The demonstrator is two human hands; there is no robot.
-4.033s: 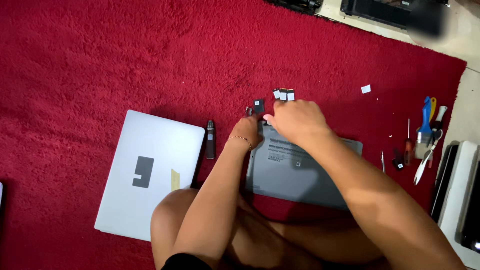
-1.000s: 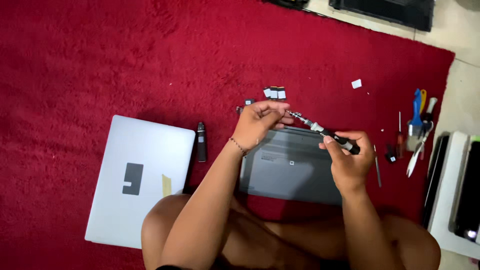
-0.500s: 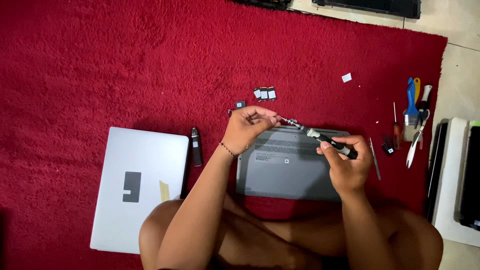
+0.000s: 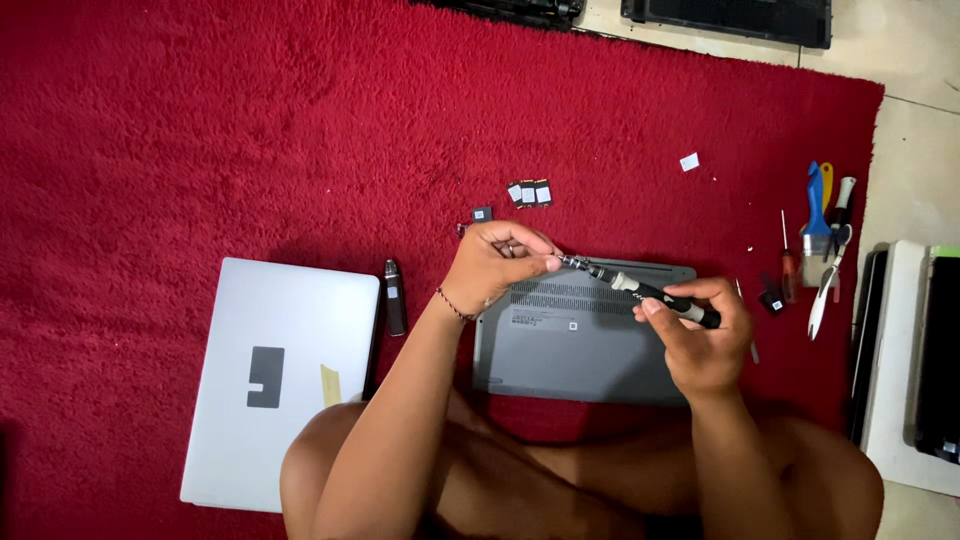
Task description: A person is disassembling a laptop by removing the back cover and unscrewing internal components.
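Observation:
A grey laptop (image 4: 590, 350) lies upside down on the red carpet in front of my legs. My right hand (image 4: 705, 340) grips the black handle of a small screwdriver (image 4: 640, 290) above the laptop's far edge. The fingers of my left hand (image 4: 495, 262) pinch the screwdriver's metal tip end. Just beyond my left hand lie several small dark and white chips (image 4: 528, 193) and one dark square piece (image 4: 481, 213).
A silver closed laptop (image 4: 270, 375) lies at the left, with a dark pen-shaped tool (image 4: 394, 296) beside it. Screwdrivers, a blue pry tool and tweezers (image 4: 822, 235) lie at the carpet's right edge. White and black devices (image 4: 915, 360) stand far right; dark devices (image 4: 730, 18) are at the top.
Four seconds ago both hands were by the small chips. Since then my right hand has taken up the screwdriver, and my left fingers stay on its tip while the view shifts slightly.

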